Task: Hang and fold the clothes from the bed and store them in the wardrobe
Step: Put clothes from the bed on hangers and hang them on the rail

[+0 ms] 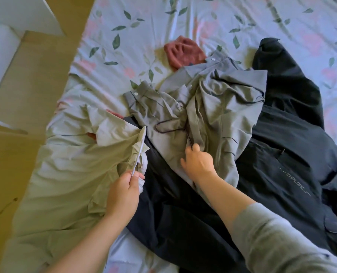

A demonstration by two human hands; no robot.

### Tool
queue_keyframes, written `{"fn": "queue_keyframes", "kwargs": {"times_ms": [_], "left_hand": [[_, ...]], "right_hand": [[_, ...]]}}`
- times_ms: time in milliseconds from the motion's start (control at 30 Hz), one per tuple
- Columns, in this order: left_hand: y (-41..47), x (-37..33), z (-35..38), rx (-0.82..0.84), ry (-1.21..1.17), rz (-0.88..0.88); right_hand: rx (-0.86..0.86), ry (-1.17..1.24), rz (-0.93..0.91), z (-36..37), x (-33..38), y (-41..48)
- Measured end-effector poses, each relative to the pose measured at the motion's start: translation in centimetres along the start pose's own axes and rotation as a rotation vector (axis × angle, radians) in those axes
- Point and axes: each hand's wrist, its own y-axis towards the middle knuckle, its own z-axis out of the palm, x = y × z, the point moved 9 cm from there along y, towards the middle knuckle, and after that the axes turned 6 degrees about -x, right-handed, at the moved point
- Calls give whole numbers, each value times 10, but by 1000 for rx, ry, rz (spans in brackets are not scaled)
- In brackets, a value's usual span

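A crumpled grey shirt [209, 99] lies in the middle of the bed, with a thin dark wire hanger [171, 126] on top of it. My right hand [198, 161] pinches the hanger's lower end against the shirt. My left hand [127, 189] pinches the edge of a pale light-grey garment [73, 164] that spreads over the bed's left side. A dark navy jacket [282, 174] with small white lettering lies under and to the right of the shirt. A rust-red knitted piece [183, 51] sits beyond the shirt.
The bed carries a floral sheet [183, 18] with pink flowers and green leaves. Wooden floor [35, 71] runs along the left. White furniture panels [10, 14] stand at the upper left corner.
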Motion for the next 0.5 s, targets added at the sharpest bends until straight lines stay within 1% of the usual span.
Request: {"fn": "queue_keyframes", "kwargs": {"times_ms": [67, 167, 233, 333, 500], "left_hand": [[-1, -3, 3, -1, 11, 2], [-1, -6, 5, 1, 22, 1], [-3, -8, 6, 3, 39, 9], [-4, -8, 5, 1, 36, 14], [-2, -7, 3, -4, 32, 20]], "right_hand": [[-66, 44, 96, -4, -23, -7], [-113, 337, 403, -2, -65, -16], [-114, 471, 505, 3, -74, -16], [-106, 570, 551, 4, -71, -8], [-113, 648, 521, 6, -53, 5]]}}
